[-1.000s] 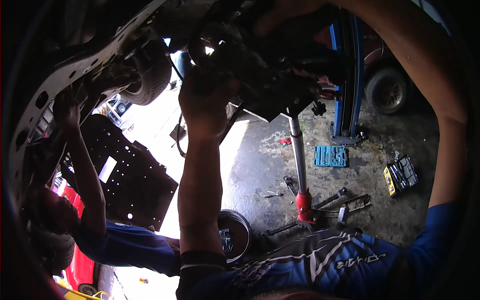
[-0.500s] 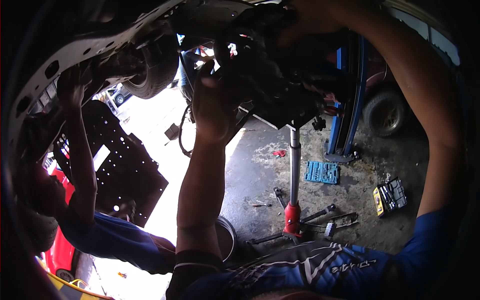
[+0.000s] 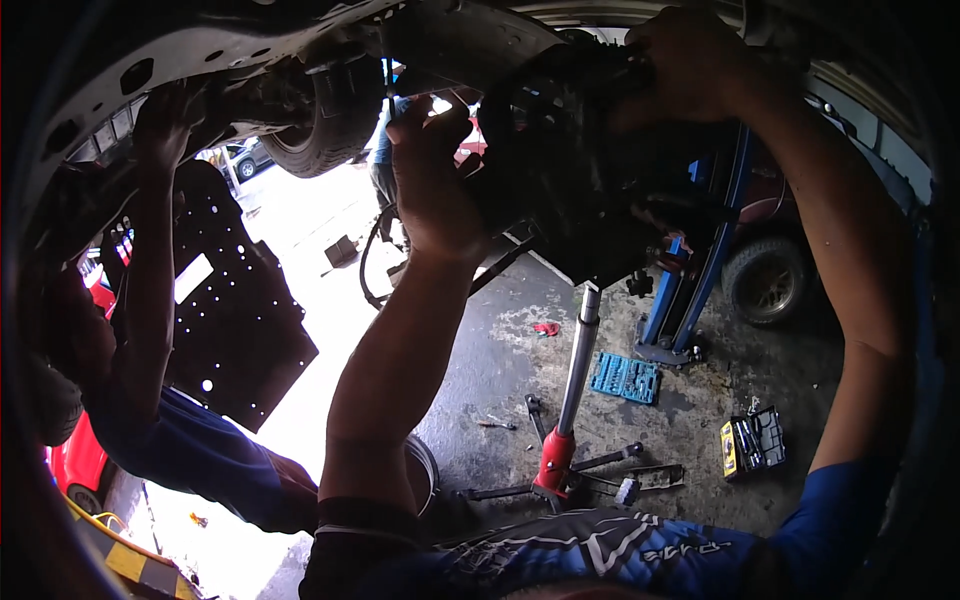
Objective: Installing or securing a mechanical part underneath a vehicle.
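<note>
a: where's the main piece, then?
b: up under the raised vehicle [image 3: 470,35]! a dark mechanical unit [image 3: 570,170], deep in shadow, right above a pole jack [image 3: 556,462], red at the base, its silver column [image 3: 580,370] reaching the unit's underside.
a: and the hands?
b: left hand [image 3: 435,190] is up against the unit's left side, fingers bent, a black hose [image 3: 370,265] looping just beside the wrist. right hand [image 3: 690,65] is high, at the unit's upper right.
a: is either one gripping?
b: can't tell! shadow swallows the fingertips on both, so clasping or merely pressing, no call from here.
a: anyone else in on it?
b: a co-worker [image 3: 195,450] over on the left, one hand [image 3: 163,125] raised beneath the pale frame rail [image 3: 165,62]; beside that arm, a dark panel [image 3: 235,310] dotted with holes.
a: and down on the floor [image 3: 480,370]?
b: a blue socket case [image 3: 625,378] lying open near the foot of the blue lift post [image 3: 712,265], and further right an open toolbox [image 3: 755,442] with a yellow side!
</note>
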The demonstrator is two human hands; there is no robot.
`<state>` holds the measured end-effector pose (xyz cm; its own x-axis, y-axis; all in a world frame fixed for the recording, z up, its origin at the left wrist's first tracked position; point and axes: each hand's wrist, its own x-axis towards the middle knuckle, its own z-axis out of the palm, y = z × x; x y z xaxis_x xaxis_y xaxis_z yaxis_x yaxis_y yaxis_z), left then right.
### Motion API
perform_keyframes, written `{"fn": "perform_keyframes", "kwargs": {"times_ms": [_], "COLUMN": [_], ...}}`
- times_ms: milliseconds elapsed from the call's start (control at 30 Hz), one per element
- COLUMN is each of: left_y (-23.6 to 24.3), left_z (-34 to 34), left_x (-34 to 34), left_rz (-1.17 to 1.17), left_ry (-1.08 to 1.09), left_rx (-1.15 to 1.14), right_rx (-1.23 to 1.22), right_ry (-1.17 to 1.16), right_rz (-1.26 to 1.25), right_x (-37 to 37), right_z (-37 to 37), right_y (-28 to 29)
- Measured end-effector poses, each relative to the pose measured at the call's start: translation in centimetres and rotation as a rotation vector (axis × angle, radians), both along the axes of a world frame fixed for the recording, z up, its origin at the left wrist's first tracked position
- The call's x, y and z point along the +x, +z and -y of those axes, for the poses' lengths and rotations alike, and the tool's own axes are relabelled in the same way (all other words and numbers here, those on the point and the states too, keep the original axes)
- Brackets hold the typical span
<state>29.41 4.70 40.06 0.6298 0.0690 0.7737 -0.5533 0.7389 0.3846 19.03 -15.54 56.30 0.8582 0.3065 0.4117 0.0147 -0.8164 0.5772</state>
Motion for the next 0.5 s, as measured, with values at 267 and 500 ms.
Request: {"fn": "perform_keyframes", "kwargs": {"times_ms": [267,500], "left_y": [1.1,0.7], "left_z": [-5.4,-1.6], "left_x": [0.1,2.1], "left_rz": [-0.122,0.106], "left_ry": [0.225,-0.055], "left_rx": [-0.132,0.047], "right_rx": [0.036,0.088], "right_ry": [0.225,0.112], "right_rz": [0.321,0.143], "right_x": [2.4,2.0], "right_z": [1.4,0.9], "right_y": [-1.7,-0.7]}}
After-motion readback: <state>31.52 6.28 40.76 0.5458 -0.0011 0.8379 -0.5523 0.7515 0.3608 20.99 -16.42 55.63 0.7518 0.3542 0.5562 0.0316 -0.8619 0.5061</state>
